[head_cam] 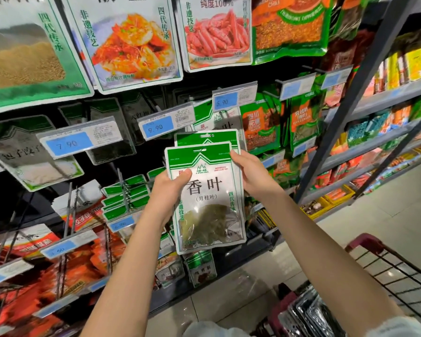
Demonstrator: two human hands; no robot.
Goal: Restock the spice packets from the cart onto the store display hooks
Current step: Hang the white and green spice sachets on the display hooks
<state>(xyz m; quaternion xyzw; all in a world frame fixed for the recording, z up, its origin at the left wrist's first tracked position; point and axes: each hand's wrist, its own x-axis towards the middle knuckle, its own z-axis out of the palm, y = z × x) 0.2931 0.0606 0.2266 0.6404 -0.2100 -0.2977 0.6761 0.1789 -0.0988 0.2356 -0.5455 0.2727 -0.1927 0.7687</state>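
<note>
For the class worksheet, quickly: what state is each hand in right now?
Left hand: grips the packets at their left edge, thumb in front.
Right hand: grips the packets at their upper right edge.

We see the bay leaf packet (208, 190) at centre frame with a green top band crossed by a white zigzag peak, a white middle with black characters, and a clear window over olive-green leaves. The second packet (204, 136) behind it repeats that green and white. The price tags (69, 144) at mid left are white strips with blue labels. Along the top, a green-edged packet (27, 57) shows sandy tan powder, the next packet (131, 42) an orange-red dish, and a bright green packet (289, 27) orange-brown flakes. Lower left, the hanging packets (83, 263) are red-orange. Lower right, the cart (399, 283) has black wire grid and a maroon handle (365, 240).
</note>
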